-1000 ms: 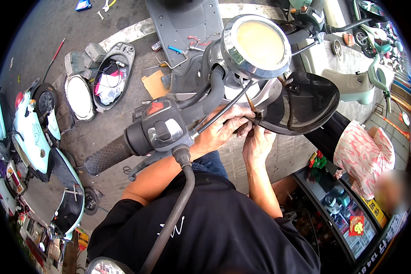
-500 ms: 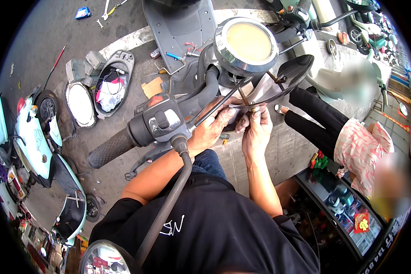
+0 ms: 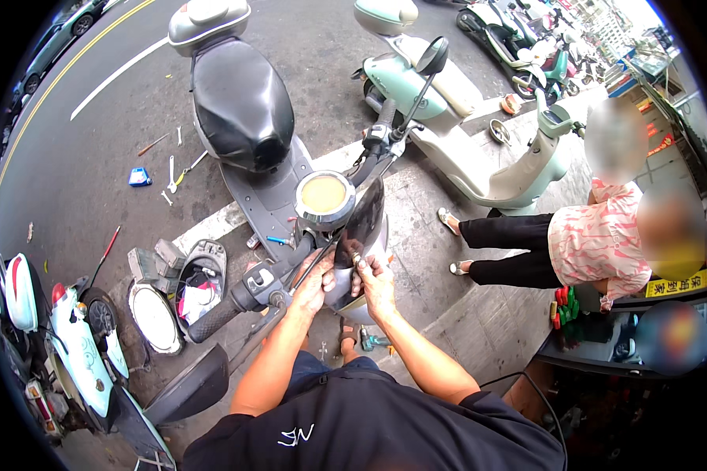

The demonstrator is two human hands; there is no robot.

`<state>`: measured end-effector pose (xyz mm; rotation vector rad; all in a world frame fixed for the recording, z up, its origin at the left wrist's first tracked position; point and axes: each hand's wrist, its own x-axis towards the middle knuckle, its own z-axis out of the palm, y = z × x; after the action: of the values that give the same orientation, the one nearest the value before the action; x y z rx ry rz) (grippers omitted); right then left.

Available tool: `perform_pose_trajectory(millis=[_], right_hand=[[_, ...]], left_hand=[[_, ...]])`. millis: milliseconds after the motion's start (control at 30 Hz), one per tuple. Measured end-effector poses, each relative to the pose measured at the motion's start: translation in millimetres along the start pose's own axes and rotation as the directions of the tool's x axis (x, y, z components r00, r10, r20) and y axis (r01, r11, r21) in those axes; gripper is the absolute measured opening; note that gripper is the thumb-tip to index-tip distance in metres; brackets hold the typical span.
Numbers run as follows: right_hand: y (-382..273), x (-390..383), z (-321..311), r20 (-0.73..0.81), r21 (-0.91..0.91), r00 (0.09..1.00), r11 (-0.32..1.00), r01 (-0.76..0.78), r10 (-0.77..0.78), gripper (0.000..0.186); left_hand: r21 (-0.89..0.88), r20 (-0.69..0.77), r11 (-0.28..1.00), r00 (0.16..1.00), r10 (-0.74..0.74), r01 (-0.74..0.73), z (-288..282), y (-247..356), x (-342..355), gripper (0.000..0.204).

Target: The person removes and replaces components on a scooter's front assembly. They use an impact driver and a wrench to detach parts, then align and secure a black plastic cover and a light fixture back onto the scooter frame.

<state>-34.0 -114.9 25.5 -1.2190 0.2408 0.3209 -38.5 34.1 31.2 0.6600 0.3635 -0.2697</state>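
Note:
I stand at the front of a grey scooter with a round chrome gauge (image 3: 325, 195) and a black left handlebar grip (image 3: 214, 318). A dark, see-through windscreen (image 3: 363, 222) rises in front of the gauge. My left hand (image 3: 315, 282) is closed at its lower left edge, the fingertips partly hidden. On its lower right side my right hand (image 3: 375, 289) pinches with thumb and forefinger at a small shiny piece, too small to name. Beside the left arm, the left mirror (image 3: 192, 385) sticks out toward me. The scooter's black seat (image 3: 243, 106) lies beyond the gauge.
Wrenches (image 3: 172, 171) and a blue box (image 3: 139, 177) lie on the road at far left. An opened storage bucket (image 3: 221, 255) sits by grey bricks (image 3: 143, 265). A teal power tool (image 3: 375, 341) lies below my hands. A person (image 3: 601, 243) stands right, near a mint scooter (image 3: 526, 188).
The view has drawn back and up, so the scooter seat and the road now show. Both hands stay at the windscreen's lower edge; the windscreen now appears more upright.

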Motion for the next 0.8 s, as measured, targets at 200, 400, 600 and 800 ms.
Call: perform_pose_trajectory(millis=[200,400,600,800], right_hand=[[10,9,-1,-0.015,-0.049,1.000,0.999,-0.011,0.011,0.019],[10,5,-4,-0.039,-0.104,0.999,0.995,0.005,-0.009,0.021],[4,-2,2,-0.069,-0.123,0.997,0.992,0.015,-0.024,0.024],[5,1,1,-0.052,-0.120,0.996,0.991,0.059,-0.066,0.024]], left_hand=[[0.023,0.154,0.995,0.983,-0.100,0.097,-33,-15,43,0.022],[0.063,0.231,0.981,0.954,-0.191,0.181,-36,-14,51,0.019],[0.060,0.307,0.983,0.933,-0.186,0.176,-32,-8,44,0.024],[0.055,0.300,0.977,0.929,-0.215,0.208,-31,-5,46,0.025]])
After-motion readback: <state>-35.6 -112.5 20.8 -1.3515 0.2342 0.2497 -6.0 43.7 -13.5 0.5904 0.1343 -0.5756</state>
